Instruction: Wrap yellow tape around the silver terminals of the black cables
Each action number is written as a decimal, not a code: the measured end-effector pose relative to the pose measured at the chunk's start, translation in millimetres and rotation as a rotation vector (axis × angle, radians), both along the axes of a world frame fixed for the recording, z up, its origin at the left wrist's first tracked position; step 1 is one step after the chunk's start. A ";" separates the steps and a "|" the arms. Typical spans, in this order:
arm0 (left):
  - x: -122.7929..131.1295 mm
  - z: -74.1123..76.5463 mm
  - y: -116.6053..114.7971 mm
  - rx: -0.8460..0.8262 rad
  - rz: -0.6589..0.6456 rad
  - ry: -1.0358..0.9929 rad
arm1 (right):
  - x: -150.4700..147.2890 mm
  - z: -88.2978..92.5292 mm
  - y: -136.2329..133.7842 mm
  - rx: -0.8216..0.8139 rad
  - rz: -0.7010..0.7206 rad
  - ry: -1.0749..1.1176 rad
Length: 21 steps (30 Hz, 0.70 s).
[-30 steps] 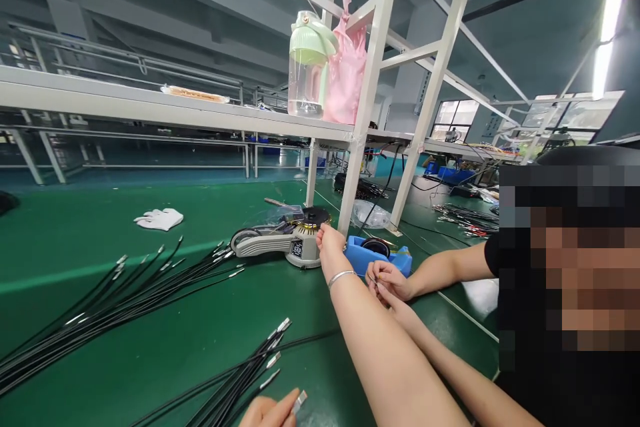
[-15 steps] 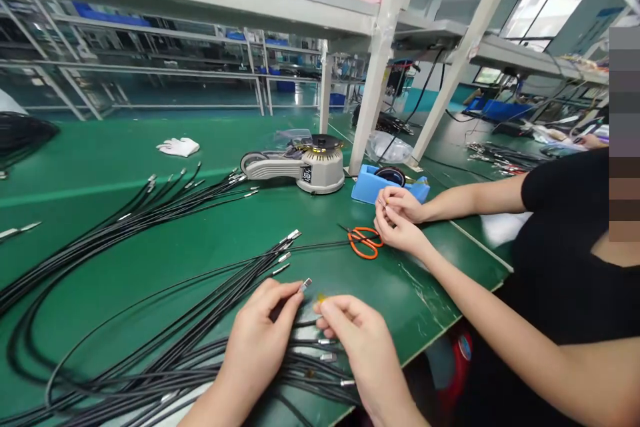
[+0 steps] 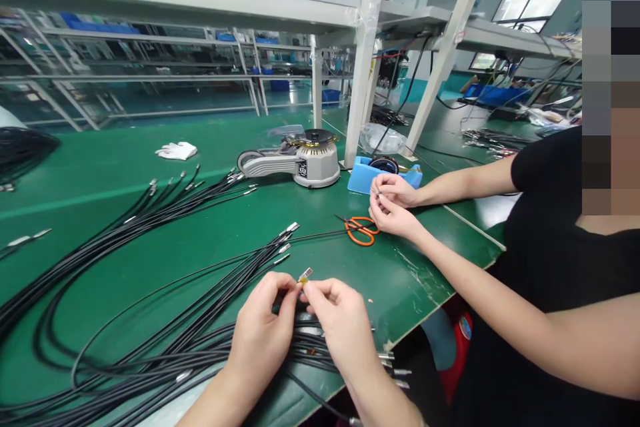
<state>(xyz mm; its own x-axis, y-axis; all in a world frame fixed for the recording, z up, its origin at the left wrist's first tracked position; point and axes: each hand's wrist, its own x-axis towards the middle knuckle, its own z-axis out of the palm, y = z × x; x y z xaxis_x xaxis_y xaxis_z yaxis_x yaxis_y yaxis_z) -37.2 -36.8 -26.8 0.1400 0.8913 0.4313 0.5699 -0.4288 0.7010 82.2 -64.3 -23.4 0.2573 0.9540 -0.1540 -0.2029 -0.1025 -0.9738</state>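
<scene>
My left hand (image 3: 264, 320) is closed in a pinch on a black cable just behind its silver metal connector (image 3: 306, 273), which points up and away from me. Against the base of that connector is a small piece of yellow tape (image 3: 303, 282), pinched by the fingertips of my right hand (image 3: 345, 323). The two hands almost touch, and their fingers partly hide the tape and cable. Below them lies a bundle of black cables (image 3: 205, 355) with silver ends. More black cables (image 3: 250, 265) reach past my left hand, connectors pointing away.
Beyond my hands lie orange-handled scissors (image 3: 361, 232), a grey tape dispenser (image 3: 316, 167) and a blue tape holder (image 3: 361, 177). A co-worker's hands (image 3: 393, 203) work at the right, over the table. A white glove (image 3: 176, 151) and another cable bundle (image 3: 125, 232) are at the left.
My right hand has moved left and up, bringing the yellow tape from beside the connector onto its base. My left hand stays closed on the cable.
</scene>
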 end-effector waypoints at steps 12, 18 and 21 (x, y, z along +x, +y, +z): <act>-0.2 6.3 0.9 0.136 -0.070 0.048 | -9.8 0.5 1.4 -0.017 -0.084 0.015; -0.7 5.8 0.8 0.144 -0.080 0.042 | -10.6 0.6 1.5 -0.005 -0.092 0.029; -0.3 6.4 0.5 0.128 -0.063 0.038 | -11.0 0.7 0.6 -0.003 -0.094 0.040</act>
